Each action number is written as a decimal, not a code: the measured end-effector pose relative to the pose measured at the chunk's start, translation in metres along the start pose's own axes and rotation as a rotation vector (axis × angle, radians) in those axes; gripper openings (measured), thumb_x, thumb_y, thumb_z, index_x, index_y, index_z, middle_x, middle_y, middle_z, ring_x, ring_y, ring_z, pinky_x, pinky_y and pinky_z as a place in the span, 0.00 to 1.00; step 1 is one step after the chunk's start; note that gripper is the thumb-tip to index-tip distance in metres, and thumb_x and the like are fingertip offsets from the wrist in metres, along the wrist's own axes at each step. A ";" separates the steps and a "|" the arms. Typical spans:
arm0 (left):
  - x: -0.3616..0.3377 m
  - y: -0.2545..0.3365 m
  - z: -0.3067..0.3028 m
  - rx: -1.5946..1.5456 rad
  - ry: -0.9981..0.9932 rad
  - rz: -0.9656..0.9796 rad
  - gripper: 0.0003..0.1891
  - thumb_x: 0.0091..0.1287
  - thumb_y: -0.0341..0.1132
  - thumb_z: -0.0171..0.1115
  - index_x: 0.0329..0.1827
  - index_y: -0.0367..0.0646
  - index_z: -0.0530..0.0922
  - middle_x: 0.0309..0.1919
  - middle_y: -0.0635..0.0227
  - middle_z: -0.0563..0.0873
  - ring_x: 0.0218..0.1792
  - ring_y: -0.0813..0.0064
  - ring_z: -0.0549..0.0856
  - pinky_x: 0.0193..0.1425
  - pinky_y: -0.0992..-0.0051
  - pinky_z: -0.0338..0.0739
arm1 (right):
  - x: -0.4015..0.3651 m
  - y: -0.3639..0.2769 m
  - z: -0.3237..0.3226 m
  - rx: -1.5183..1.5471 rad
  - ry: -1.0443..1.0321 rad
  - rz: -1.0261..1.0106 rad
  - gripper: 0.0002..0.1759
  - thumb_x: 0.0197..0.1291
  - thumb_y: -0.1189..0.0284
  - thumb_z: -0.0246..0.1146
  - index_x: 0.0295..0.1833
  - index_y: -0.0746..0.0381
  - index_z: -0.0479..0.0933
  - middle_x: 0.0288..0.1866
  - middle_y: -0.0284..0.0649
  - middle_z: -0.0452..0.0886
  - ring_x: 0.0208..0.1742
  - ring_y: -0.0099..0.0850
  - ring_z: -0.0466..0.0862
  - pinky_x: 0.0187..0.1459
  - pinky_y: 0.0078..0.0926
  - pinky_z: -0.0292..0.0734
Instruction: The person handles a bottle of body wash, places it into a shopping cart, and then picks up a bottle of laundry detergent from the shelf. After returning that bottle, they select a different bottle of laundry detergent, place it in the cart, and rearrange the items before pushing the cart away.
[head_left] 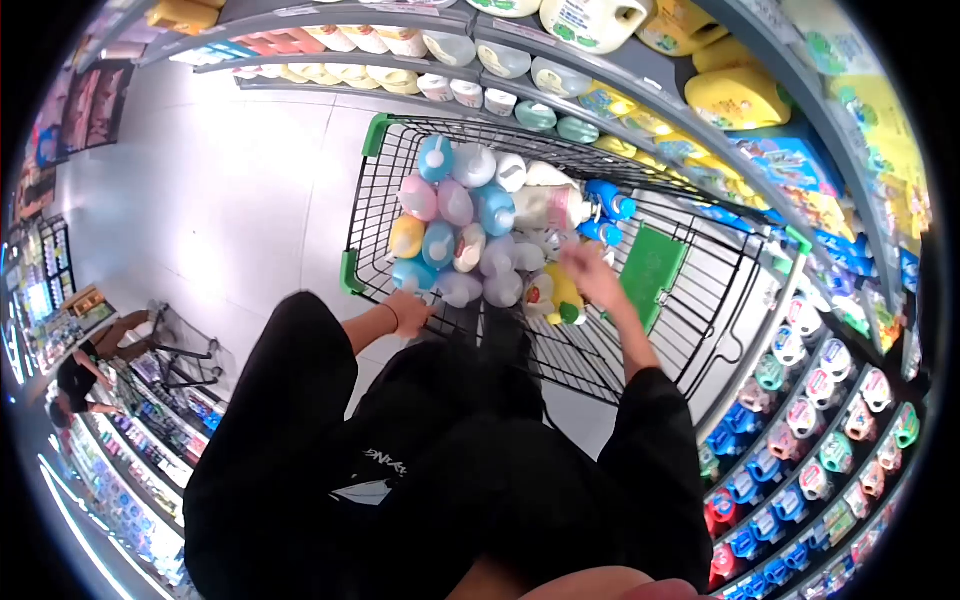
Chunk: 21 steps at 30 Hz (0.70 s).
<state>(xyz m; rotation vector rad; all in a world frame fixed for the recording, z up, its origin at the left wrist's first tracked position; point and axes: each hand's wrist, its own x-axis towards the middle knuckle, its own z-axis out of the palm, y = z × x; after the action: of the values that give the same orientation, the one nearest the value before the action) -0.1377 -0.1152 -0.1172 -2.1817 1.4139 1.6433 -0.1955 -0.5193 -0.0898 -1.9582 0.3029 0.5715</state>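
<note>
A black wire shopping cart (400,122) with green corners stands in front of me. Many pump bottles in pastel colours are packed upright in its far-left part, among them a pink bottle (419,198) and a light blue bottle (496,210). My left hand (408,313) is closed over the cart's near rim, beside a blue bottle (412,273). Over the bottles to the right hovers my right hand (592,274), its fingers smeared, near a yellow bottle (566,292). Blue-capped bottles (606,212) lie just beyond it.
Shelves of detergent jugs (735,97) run along the far side. More shelves with handled bottles (800,415) stand at the right. A green panel (652,275) is on the cart's right part. At the left, a person (78,380) bends near another cart (180,350) on pale floor.
</note>
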 end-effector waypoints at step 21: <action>0.216 0.094 -0.161 -0.426 0.506 -0.063 0.19 0.64 0.42 0.59 0.54 0.41 0.74 0.47 0.50 0.82 0.49 0.47 0.82 0.54 0.55 0.76 | 0.268 0.186 -0.005 -0.130 -0.049 0.494 0.48 0.43 0.54 0.73 0.67 0.69 0.70 0.64 0.53 0.77 0.64 0.43 0.78 0.62 0.32 0.73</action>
<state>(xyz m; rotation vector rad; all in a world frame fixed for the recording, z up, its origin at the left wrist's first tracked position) -0.0833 -0.3894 -0.1768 -3.0150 1.1308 1.5513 -0.0487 -0.5953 -0.3712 -1.9942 0.7446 0.9745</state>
